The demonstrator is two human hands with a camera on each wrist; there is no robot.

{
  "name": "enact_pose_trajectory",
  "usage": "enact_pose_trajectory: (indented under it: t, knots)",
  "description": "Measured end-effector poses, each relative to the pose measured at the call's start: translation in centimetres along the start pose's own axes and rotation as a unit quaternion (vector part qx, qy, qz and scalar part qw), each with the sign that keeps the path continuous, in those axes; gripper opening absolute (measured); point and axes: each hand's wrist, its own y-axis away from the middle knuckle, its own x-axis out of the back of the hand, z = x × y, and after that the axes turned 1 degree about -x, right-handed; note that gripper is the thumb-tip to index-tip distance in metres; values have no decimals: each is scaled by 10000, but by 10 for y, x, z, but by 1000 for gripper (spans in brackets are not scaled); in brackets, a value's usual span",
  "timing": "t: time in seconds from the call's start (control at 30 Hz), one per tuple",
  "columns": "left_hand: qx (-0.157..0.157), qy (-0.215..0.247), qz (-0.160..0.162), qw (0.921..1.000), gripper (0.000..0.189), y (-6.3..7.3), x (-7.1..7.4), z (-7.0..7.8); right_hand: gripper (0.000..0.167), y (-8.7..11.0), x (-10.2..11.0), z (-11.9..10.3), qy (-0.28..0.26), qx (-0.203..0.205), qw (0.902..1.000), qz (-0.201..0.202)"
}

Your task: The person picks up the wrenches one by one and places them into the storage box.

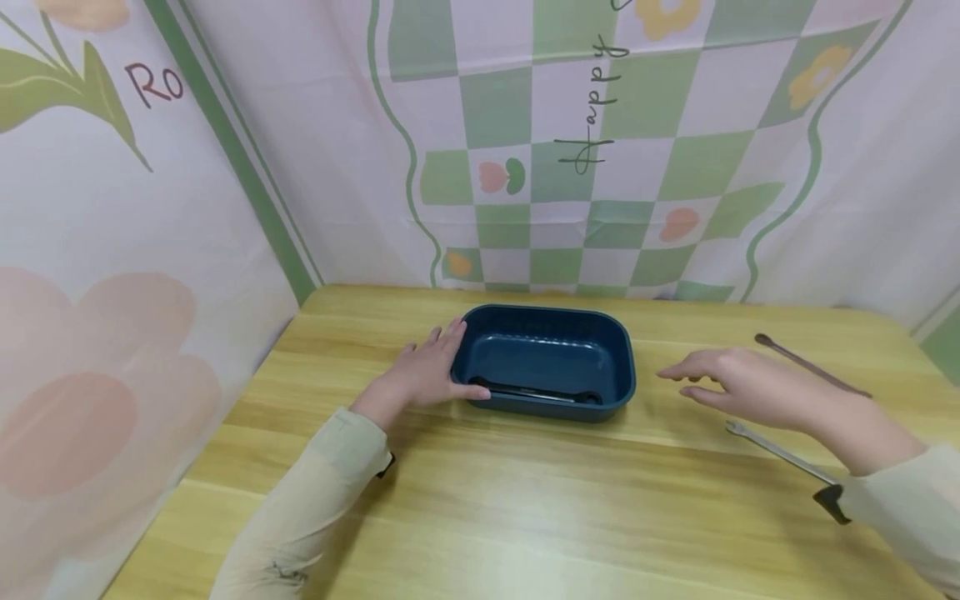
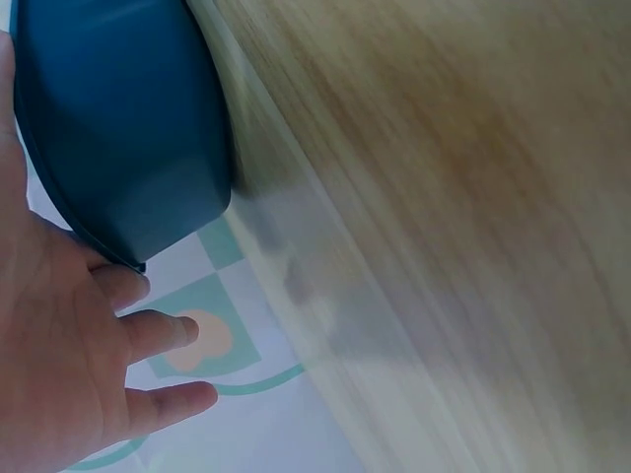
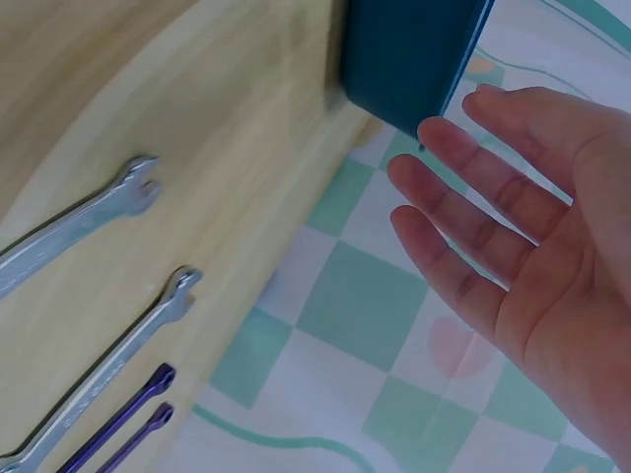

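A dark blue rectangular bin [image 1: 543, 408] stands on the wooden table. Inside, a black wrench [image 1: 536, 392] lies along its front wall. My left hand [image 1: 420, 371] rests against the bin's left end, fingers spread near the rim and the thumb stretched across the front corner. In the left wrist view, the palm side of the left hand [image 2: 59, 335] faces the bin's outer wall. To the right of the bin, my right hand [image 1: 750, 383] hovers over the table, holding nothing, its fingers loosely extended. Below that hand lies a silver wrench [image 1: 783, 454], partly covered by the sleeve.
A thin dark wrench [image 1: 813, 364] lies beyond the right forearm. The right wrist view shows two silver wrenches, one [image 3: 84, 232] apart from the other [image 3: 113, 360], and two slim purple wrenches [image 3: 118, 414]. A patterned cloth [image 1: 495, 108] hangs behind the table.
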Motion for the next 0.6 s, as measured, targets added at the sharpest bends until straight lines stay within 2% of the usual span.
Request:
enact_pose_trajectory:
  t: [0.2, 0.6]
  knots:
    - [-1, 23, 79, 10000, 124, -1, -1, -1, 31, 13, -8, 12, 49, -142, 9999, -42]
    - [12, -2, 56, 10000, 124, 0, -1, -1, 31, 41, -23, 32, -228, -355, 9989, -180]
